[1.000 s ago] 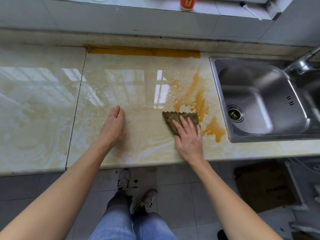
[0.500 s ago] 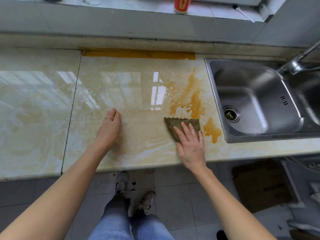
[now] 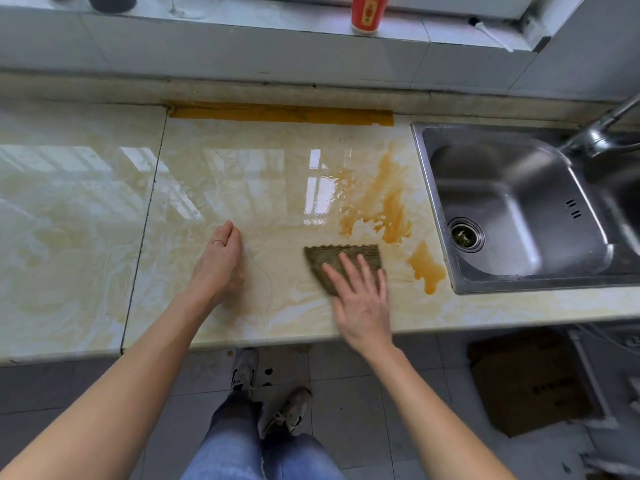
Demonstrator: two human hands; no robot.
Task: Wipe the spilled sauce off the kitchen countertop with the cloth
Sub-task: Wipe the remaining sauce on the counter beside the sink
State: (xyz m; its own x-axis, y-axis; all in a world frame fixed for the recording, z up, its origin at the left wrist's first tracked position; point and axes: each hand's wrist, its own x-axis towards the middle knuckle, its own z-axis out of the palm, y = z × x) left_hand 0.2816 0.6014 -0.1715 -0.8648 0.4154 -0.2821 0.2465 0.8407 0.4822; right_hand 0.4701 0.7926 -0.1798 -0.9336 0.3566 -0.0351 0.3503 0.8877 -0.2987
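Note:
A brown woven cloth lies flat on the pale marble countertop. My right hand presses on its near half with fingers spread. Orange-brown sauce streaks the counter just beyond the cloth. A second sauce puddle sits to the cloth's right, by the sink's edge. My left hand rests on the counter to the left of the cloth, fingers together, holding nothing.
A steel sink with a drain and a tap is set in the counter on the right. A red cup stands on the window ledge. An orange strip runs along the back edge. A cardboard box lies on the floor.
My right hand has drawn the cloth toward me and slightly left, away from the sauce streak. The left hand stays in place.

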